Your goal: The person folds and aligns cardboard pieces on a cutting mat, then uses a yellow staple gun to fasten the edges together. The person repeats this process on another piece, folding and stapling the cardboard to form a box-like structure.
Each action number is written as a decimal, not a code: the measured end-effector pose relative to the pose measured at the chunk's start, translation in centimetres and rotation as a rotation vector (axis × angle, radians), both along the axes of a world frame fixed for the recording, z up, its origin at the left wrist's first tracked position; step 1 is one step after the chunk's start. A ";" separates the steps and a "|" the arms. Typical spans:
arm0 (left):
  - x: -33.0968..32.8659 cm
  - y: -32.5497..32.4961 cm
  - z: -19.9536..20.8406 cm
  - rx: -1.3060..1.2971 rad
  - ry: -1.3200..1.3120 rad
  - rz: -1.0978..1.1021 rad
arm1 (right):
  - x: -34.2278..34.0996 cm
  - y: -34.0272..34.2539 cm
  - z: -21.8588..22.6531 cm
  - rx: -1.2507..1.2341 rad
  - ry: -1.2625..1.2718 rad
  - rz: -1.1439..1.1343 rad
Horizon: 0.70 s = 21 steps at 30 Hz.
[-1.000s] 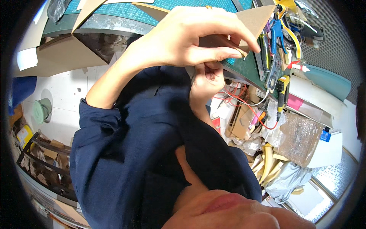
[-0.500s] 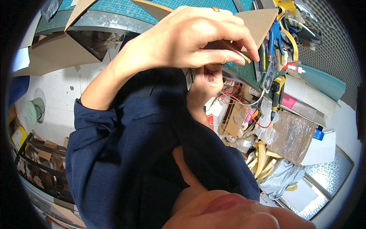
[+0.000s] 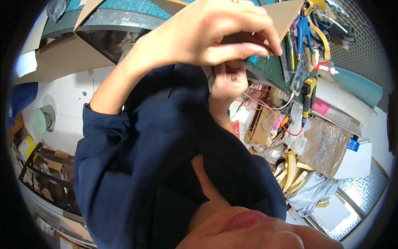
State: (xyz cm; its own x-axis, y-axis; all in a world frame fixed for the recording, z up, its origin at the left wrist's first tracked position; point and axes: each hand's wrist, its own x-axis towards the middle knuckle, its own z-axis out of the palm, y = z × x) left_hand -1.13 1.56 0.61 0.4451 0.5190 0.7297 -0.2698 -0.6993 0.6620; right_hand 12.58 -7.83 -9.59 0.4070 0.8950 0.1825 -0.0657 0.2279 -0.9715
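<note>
My left hand (image 3: 207,37) reaches over the green cutting-mat table, its thumb and fingers curled toward each other. A small pale tip (image 3: 268,55) shows by its fingertips, too little of it to name. Just beyond those fingers a thin brown board (image 3: 285,15) stands at a slant, partly covered by the hand. Below the left hand, close to the table's edge, my right hand (image 3: 229,85) has its fingers folded in a pinch. What the right fingers hold, if anything, is hidden.
Blue-handled pliers (image 3: 302,35), a grey tool (image 3: 297,79) and a yellow-black power tool (image 3: 308,97) crowd the table's right side. Red cable (image 3: 271,108) hangs below the edge. Bubble-wrapped board (image 3: 325,145) lies lower right. A pale green stool (image 3: 42,118) stands left.
The view has shifted a little. The brown strip that showed between my left thumb and fingers no longer shows. Both hands stay close together at the table's edge.
</note>
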 end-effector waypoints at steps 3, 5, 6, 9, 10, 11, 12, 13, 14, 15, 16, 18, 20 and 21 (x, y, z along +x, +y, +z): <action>0.0 -0.2 0.2 -0.011 0.040 -0.013 | -0.4 -0.4 0.7 0.015 0.213 0.082; 0.1 -0.1 0.1 -0.002 0.078 -0.001 | -0.6 -0.7 1.8 -0.062 0.277 0.132; 0.1 -0.1 -0.1 -0.004 0.061 -0.010 | -0.6 -0.9 2.1 -0.089 0.344 0.149; 0.4 -0.1 -0.5 0.008 0.039 -0.022 | -0.1 -1.5 2.0 -0.107 0.492 0.183; 0.5 -0.3 -0.5 -0.062 0.055 -0.043 | -0.1 -1.5 1.9 -0.110 0.527 0.181; 0.6 -0.5 -0.6 -0.135 0.069 -0.062 | 0.0 -1.6 1.6 -0.080 0.476 0.163; 0.8 -0.6 -0.6 -0.207 0.081 -0.080 | 0.1 -1.6 1.6 -0.087 0.499 0.195; 0.7 -0.5 -0.6 -0.212 0.068 -0.094 | 0.4 -1.6 1.6 -0.094 0.521 0.228; 0.8 -0.5 -0.7 -0.218 0.060 -0.087 | 0.7 -1.6 1.6 -0.101 0.543 0.263; 0.9 -0.5 -0.9 -0.221 0.055 -0.079 | 1.0 -1.3 1.7 -0.140 0.594 0.277; 0.9 -0.6 -0.9 -0.231 0.055 -0.079 | 1.1 -1.3 1.6 -0.131 0.630 0.292; 0.9 -0.7 -0.8 -0.251 0.053 -0.080 | 1.2 -1.3 1.3 -0.112 0.697 0.322; 0.8 -1.1 -0.2 -0.298 0.126 -0.016 | 1.1 -1.2 1.3 -0.096 0.671 0.294; 0.6 -1.2 0.1 -0.255 0.168 0.026 | 0.8 -1.4 1.5 -0.085 0.630 0.273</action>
State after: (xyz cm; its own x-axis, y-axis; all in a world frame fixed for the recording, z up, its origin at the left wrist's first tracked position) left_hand -0.50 0.31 0.73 0.5330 0.6889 0.4912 -0.1256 -0.5097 0.8511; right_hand 13.38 -9.20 -8.09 0.1710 0.9811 -0.0900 -0.6677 0.0482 -0.7429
